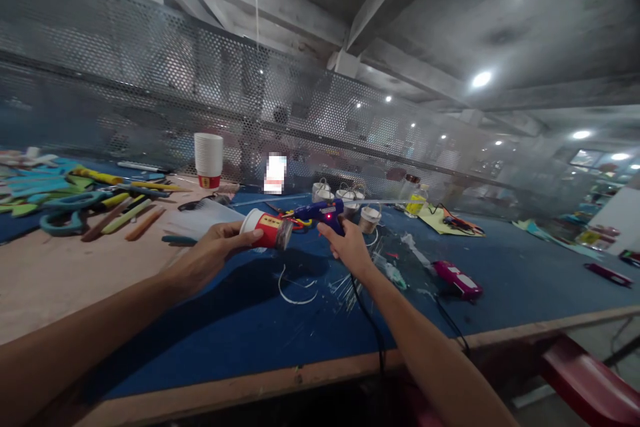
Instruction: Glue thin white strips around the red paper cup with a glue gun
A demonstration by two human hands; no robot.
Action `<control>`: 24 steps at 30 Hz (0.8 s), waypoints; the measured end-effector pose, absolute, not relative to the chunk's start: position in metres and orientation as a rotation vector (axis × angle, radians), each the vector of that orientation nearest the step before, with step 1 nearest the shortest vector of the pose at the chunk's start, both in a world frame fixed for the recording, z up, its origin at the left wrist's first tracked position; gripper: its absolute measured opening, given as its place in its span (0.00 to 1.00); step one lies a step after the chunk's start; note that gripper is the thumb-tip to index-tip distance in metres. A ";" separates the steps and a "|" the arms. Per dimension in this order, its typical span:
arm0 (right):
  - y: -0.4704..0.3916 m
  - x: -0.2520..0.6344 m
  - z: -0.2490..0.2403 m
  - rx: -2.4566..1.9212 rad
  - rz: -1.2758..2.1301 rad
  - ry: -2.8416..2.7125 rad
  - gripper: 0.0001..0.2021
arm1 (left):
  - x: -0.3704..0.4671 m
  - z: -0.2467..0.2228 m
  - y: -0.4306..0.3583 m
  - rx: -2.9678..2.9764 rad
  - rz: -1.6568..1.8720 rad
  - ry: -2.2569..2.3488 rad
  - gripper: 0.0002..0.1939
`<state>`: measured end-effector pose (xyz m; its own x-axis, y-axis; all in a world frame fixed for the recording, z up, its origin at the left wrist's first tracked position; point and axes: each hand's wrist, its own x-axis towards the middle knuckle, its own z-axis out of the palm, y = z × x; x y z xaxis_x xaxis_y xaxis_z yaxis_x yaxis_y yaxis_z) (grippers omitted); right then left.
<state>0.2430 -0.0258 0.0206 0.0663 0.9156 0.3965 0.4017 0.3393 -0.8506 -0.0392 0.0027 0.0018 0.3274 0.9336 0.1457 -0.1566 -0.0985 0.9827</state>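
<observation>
So your left hand (220,245) has its fingers curled around a red-and-white paper cup (270,230), tipped on its side above the desk (200,353), kinda midway between the front and back edges. Your right hand (350,248) is wrapped around the grip of a blue glue gun (320,210), red light on, nozzle aimed left at the cup's far end; can't tell if it's touching. Below the cup there's a curved white strip (295,299) lying on the blue surface. Small pale pots (370,219) sit behind the gun, toward the back edge. A magenta tool (457,280) is off to your right, nearer the front edge. Toward the left edge you've got teal-handled scissors (70,203), plus a stack of paper cups (209,155) by the back edge, in front of a perforated screen (200,80).
</observation>
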 end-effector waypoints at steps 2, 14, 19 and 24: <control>-0.022 0.245 0.019 -1.226 0.609 -1.477 0.19 | -0.038 0.002 0.001 1.352 1.106 0.793 0.13; -0.005 0.256 0.008 -1.202 0.738 -1.335 0.22 | -0.036 0.003 0.000 1.475 1.097 0.826 0.16; 0.002 0.263 0.001 -1.405 0.436 -1.506 0.24 | -0.036 0.002 0.002 1.512 1.109 0.837 0.19; 0.000 0.263 0.000 -1.699 0.072 -1.602 0.23 | -0.035 0.002 0.002 1.591 1.136 0.841 0.21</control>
